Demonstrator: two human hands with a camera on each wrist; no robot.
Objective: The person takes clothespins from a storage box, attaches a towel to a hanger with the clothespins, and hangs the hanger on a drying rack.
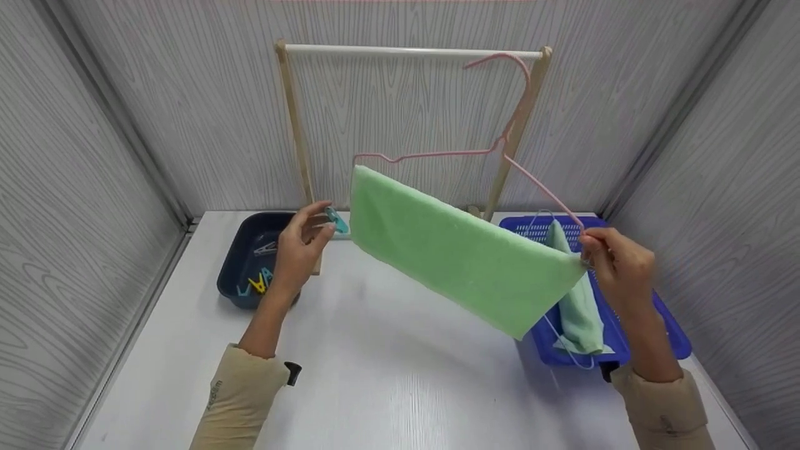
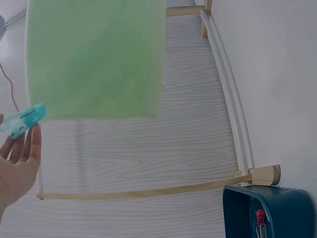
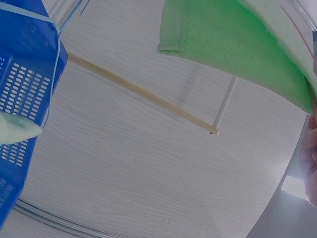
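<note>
In the head view, my left hand [image 1: 300,250] pinches a teal clothespin [image 1: 337,220] between thumb and fingers, just left of a light green towel [image 1: 462,244]. The towel hangs folded over the lower bar of a pink hanger [image 1: 450,152], which tilts down to the right with its hook up. My right hand [image 1: 625,262] pinches the hanger's right end together with the towel's corner. The left wrist view has the clothespin [image 2: 29,118] beside the towel's lower edge. Only part of the right hand [image 3: 309,158] shows in the right wrist view.
Behind the towel stands a wooden rack with a white rod [image 1: 400,50]. A dark blue bin [image 1: 226,272] with several clothespins is at the left. On the right, a blue basket [image 1: 678,340] holds another green cloth [image 1: 581,315] with a light blue hanger. Walls enclose the table.
</note>
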